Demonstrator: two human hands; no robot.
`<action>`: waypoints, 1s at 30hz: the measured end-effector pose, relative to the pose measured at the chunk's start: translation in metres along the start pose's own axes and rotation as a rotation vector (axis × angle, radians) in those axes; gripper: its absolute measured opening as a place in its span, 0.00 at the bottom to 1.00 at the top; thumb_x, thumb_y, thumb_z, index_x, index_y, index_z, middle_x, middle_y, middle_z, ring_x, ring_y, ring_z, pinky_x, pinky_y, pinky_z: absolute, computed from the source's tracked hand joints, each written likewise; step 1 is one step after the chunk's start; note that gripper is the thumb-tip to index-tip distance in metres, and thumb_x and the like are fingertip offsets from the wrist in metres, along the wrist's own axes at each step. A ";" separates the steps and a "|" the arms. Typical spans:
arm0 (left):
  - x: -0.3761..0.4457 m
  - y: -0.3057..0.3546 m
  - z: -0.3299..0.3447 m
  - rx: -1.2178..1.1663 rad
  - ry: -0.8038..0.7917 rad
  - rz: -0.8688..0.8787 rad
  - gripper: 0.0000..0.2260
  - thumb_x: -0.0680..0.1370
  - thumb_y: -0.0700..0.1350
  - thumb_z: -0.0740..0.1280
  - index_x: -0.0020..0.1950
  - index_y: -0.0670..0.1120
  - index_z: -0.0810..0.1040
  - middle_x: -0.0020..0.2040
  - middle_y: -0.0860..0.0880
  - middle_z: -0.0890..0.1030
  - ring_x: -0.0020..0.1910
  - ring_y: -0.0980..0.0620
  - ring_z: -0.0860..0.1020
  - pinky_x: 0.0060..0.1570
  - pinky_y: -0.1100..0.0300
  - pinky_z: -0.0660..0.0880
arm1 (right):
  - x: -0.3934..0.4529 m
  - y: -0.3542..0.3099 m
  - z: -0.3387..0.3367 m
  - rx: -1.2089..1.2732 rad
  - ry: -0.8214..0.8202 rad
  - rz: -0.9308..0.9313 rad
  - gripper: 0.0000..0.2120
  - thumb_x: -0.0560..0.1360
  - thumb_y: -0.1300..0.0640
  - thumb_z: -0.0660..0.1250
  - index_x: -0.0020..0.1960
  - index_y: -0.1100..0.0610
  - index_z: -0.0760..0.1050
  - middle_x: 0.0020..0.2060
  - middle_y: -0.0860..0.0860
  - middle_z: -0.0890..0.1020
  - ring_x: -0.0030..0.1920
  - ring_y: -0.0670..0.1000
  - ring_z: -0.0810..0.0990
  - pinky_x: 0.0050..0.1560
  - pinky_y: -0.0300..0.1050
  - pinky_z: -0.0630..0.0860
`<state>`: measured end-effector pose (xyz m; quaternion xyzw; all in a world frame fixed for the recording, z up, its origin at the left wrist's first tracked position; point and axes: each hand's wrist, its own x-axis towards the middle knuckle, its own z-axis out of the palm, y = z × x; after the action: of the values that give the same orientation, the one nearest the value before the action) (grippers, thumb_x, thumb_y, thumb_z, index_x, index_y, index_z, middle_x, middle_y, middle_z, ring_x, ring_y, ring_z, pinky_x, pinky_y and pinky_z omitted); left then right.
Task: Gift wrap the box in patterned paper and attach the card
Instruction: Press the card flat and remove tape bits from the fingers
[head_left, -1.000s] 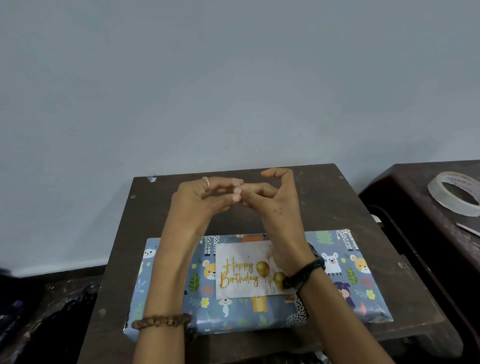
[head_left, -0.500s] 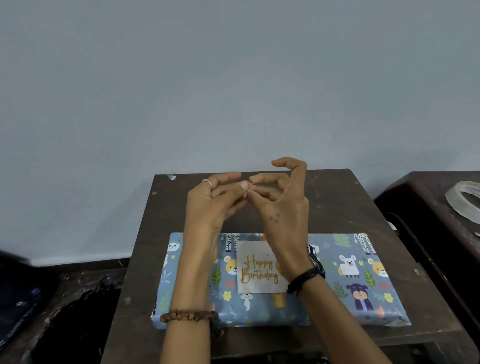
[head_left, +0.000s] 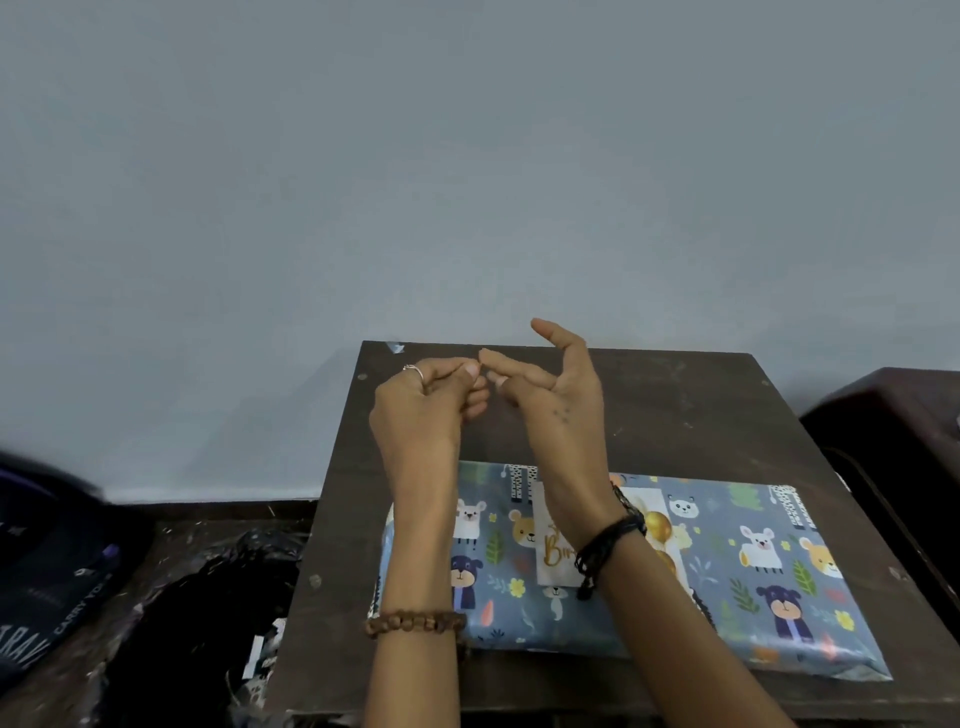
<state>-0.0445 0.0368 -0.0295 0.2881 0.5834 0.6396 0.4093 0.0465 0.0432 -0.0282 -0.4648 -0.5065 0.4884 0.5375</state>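
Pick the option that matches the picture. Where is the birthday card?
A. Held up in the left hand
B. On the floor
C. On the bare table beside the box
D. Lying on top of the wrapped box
D: the card lies flat on the wrapped box, partly hidden behind the right wrist.

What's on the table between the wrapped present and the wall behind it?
In the head view, only bare dark table top lies behind the wrapped box, apart from a small scrap at the far left corner. Both hands hover above that stretch.
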 end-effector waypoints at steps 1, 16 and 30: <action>0.001 -0.001 -0.002 0.007 0.011 -0.016 0.05 0.76 0.36 0.66 0.42 0.43 0.80 0.36 0.45 0.82 0.33 0.56 0.82 0.34 0.68 0.78 | 0.005 0.002 0.001 -0.034 0.027 0.004 0.23 0.74 0.67 0.65 0.64 0.49 0.67 0.46 0.45 0.84 0.49 0.49 0.82 0.56 0.47 0.77; 0.025 -0.016 -0.024 0.179 0.078 -0.173 0.10 0.77 0.35 0.63 0.38 0.46 0.75 0.39 0.43 0.80 0.35 0.50 0.81 0.40 0.59 0.79 | 0.138 0.070 0.082 -1.068 -0.445 -0.003 0.23 0.72 0.41 0.67 0.62 0.51 0.77 0.61 0.55 0.74 0.62 0.56 0.72 0.62 0.53 0.71; 0.026 -0.010 -0.033 -0.085 0.051 -0.224 0.07 0.78 0.35 0.63 0.41 0.41 0.76 0.38 0.43 0.79 0.31 0.54 0.81 0.31 0.67 0.78 | 0.132 0.083 0.102 -0.947 -0.058 -0.013 0.17 0.77 0.41 0.58 0.45 0.47 0.82 0.47 0.48 0.83 0.54 0.53 0.74 0.50 0.46 0.59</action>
<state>-0.0831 0.0420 -0.0469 0.1872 0.5944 0.6213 0.4750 -0.0588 0.1826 -0.0928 -0.6415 -0.6913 0.2132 0.2551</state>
